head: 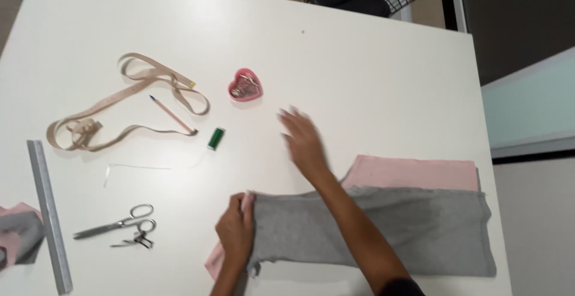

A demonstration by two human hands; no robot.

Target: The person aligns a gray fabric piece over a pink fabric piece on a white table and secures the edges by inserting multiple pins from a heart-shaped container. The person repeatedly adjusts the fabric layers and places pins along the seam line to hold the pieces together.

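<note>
The grey cloth lies flat at the near right of the white table, stacked on a pink cloth that shows along its far edge and at its near-left corner. The left hand pinches the left edge of the grey cloth, fingers curled shut on the layers. The right hand is up off the cloth, over bare table beyond it, fingers spread and empty; it is motion-blurred, so I cannot tell if it touches the tabletop.

Risks as I judge them: only one edge is held, so a quick sweep of the right hand could drag the grey layer and skew it off the pink one. The far edges already do not line up. The near-left corner of the grey looks curled, so it could fold under.

Just beyond the right hand sits a pink heart-shaped dish of metal pins; a wide swipe could knock it and scatter them. A green thread spool stands near and could roll.

Farther left: a pencil, a coiled tape measure, scissors, small snips and a metal ruler, all well apart from the hands.
</note>
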